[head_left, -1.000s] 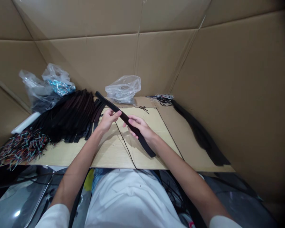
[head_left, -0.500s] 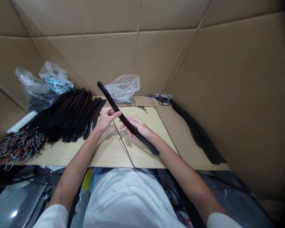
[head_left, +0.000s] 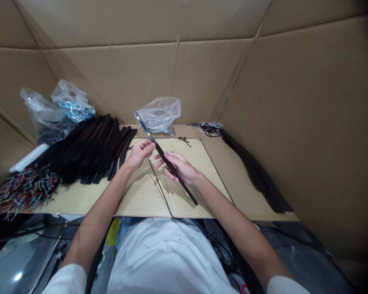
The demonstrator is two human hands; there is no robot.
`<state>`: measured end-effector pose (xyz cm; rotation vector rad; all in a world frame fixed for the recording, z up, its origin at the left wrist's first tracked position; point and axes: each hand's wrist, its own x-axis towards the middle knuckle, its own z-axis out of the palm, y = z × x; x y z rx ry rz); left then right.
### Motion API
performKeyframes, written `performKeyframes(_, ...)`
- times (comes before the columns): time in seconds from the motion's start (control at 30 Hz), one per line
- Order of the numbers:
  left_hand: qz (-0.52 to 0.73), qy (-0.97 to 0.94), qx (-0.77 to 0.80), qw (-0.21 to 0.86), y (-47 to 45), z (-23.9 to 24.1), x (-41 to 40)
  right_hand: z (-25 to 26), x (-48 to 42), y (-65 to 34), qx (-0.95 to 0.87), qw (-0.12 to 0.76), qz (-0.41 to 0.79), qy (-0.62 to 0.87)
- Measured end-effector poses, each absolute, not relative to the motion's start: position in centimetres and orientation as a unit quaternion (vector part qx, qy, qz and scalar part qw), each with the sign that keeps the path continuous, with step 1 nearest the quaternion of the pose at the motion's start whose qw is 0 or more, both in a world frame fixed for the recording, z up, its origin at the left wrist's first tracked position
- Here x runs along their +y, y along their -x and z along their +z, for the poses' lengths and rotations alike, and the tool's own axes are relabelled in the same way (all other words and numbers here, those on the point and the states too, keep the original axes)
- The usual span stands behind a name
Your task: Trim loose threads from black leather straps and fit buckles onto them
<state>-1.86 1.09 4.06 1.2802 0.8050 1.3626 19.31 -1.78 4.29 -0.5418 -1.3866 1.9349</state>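
Note:
I hold one long dark strip (head_left: 163,156) slantwise above the light wooden tabletop (head_left: 141,196), seen nearly edge-on. My left hand (head_left: 139,153) pinches it near its upper part, fingers closed on it. My right hand (head_left: 179,168) grips it lower down, the fingers curled under it. The strip's far end points at a clear plastic bag (head_left: 159,114); its near end hangs over the table's front part.
A big pile of similar dark strips (head_left: 92,149) lies at the left, with a bundle of coloured wires (head_left: 21,190) in front and plastic bags (head_left: 57,110) behind. Another dark bundle (head_left: 257,173) lies at the right. Cardboard walls (head_left: 294,102) enclose the table.
Between my hands the strip has rolled from flat-on to edge-on, and its far end has swung right toward the clear bag. Both hands stay in about the same place.

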Motion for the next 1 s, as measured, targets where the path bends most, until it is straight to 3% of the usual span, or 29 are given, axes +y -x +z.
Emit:
performKeyframes(0.17,0.586,-0.552,0.374,0.459,1.6,4.2,1.1,4.0,-1.8,-19.0,-0.529,0.386,0.723,0.221)
performKeyframes(0.5,0.528,-0.589,0.340,0.508,1.7,4.5,0.8,4.2,-0.9,-19.9,-0.519,0.323,0.763,0.209)
performKeyframes(0.67,0.586,-0.588,0.380,0.410,1.6,4.6,0.8,4.1,-1.3,-19.2,-0.553,0.376,0.710,0.221)
performKeyframes(0.87,0.520,-0.608,0.363,0.478,2.0,4.5,0.8,3.8,-1.3,-19.1,-0.543,0.376,0.716,0.224)
performKeyframes(1.0,0.555,-0.606,0.386,0.420,1.7,4.5,0.9,3.5,-1.4,-18.7,-0.552,0.399,0.698,0.221)
